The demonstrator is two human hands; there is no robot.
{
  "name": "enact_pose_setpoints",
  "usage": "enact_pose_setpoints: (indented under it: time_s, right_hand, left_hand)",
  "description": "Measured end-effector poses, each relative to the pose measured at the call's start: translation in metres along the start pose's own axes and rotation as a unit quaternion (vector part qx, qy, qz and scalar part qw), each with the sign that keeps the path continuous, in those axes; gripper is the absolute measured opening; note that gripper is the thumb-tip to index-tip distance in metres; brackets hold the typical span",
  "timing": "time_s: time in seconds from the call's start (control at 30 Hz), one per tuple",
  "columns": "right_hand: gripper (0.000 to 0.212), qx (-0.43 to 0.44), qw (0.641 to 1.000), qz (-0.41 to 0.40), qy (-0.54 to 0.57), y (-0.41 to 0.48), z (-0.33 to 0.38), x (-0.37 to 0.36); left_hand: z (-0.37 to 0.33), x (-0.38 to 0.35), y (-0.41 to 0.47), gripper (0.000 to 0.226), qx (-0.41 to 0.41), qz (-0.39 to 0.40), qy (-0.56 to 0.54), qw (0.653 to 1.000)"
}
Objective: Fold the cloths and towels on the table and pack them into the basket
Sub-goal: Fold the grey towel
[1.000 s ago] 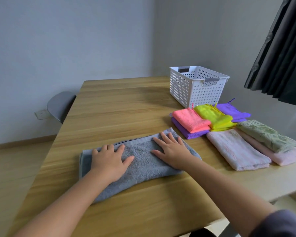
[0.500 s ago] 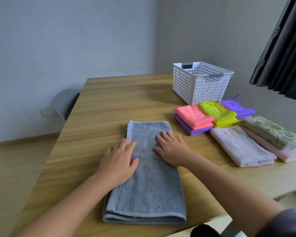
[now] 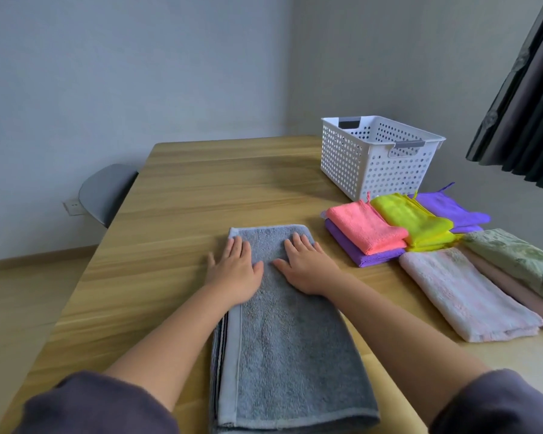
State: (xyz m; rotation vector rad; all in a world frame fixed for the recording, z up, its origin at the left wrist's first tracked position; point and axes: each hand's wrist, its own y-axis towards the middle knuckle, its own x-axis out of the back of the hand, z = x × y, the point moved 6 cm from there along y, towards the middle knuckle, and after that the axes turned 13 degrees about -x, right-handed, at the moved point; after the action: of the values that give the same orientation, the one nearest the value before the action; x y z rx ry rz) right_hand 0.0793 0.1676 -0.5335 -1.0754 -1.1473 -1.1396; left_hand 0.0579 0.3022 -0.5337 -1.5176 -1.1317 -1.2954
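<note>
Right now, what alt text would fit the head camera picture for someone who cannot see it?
A person's left hand and right hand press flat on a folded grey towel on a wooden table. Folded coloured cloths lie to the right, near a white basket.

Both arms stretch forward across the body's front, forearms bare, dark sleeves [image 3: 98, 405] bunched near the elbows. The left hand [image 3: 235, 270] and right hand [image 3: 306, 267] lie side by side, palms down, fingers straight and slightly spread, thumbs angled toward each other, close but apart, neither hand gripping anything.
</note>
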Motion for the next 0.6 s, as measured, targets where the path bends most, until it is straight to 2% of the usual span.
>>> enact_pose_setpoints:
  time_s: [0.1,0.2,0.43,0.53,0.6]
  right_hand:
    - [0.066,0.009,1.000,-0.001,0.000,0.022,0.001,0.002]
    - [0.066,0.016,1.000,-0.018,0.004,0.035,0.003,0.001]
    - [0.067,0.026,0.998,-0.046,0.025,0.044,0.000,-0.003]
    - [0.062,0.030,0.997,-0.058,0.050,0.042,0.000,0.002]
    - [0.058,0.034,0.994,-0.066,0.082,0.032,-0.003,0.009]
  left_hand:
    - [0.008,0.001,0.019,0.061,0.033,0.006,-0.009,0.999]
    - [0.012,0.003,0.031,0.060,0.065,-0.025,-0.011,0.997]
    - [0.018,-0.005,0.040,0.062,0.049,-0.052,-0.040,0.997]
    - [0.018,0.003,0.035,0.061,0.053,-0.096,-0.045,0.993]
    - [0.012,0.012,0.023,0.059,0.027,-0.131,-0.026,0.991]
